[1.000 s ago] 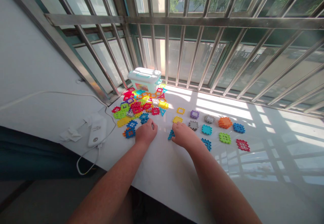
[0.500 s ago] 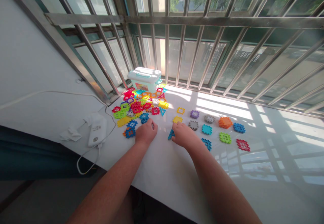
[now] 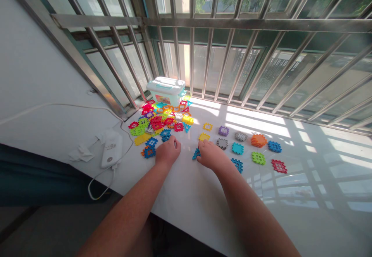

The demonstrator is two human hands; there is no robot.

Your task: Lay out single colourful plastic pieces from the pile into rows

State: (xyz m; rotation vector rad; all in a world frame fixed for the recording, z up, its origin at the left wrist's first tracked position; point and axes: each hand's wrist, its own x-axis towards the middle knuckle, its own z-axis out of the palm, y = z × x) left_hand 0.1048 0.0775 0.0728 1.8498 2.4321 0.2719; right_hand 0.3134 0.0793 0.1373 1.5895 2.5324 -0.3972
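My right hand (image 3: 211, 154) is closed, with its fingertips on a blue triangular building piece (image 3: 196, 154) lying on the white surface. The fingers hide part of that piece. Just beyond the knuckles lies a yellow square piece (image 3: 204, 137). Beside the near edge of a heap of colourful interlocking pieces (image 3: 157, 123), my left hand (image 3: 168, 151) rests curled into a loose fist. What is inside it, if anything, is hidden. Blue pieces (image 3: 151, 142) lie closest to that fist. A blue square piece (image 3: 237, 165) sits by my right forearm.
Square pieces are spread out on the right, among them an orange stack (image 3: 258, 141), a green one (image 3: 258, 158) and a red one (image 3: 279, 166). A lidded plastic box (image 3: 166, 89) stands behind the heap. At left lie a white power strip (image 3: 112, 150) and its cord; metal bars (image 3: 226, 67) border the back.
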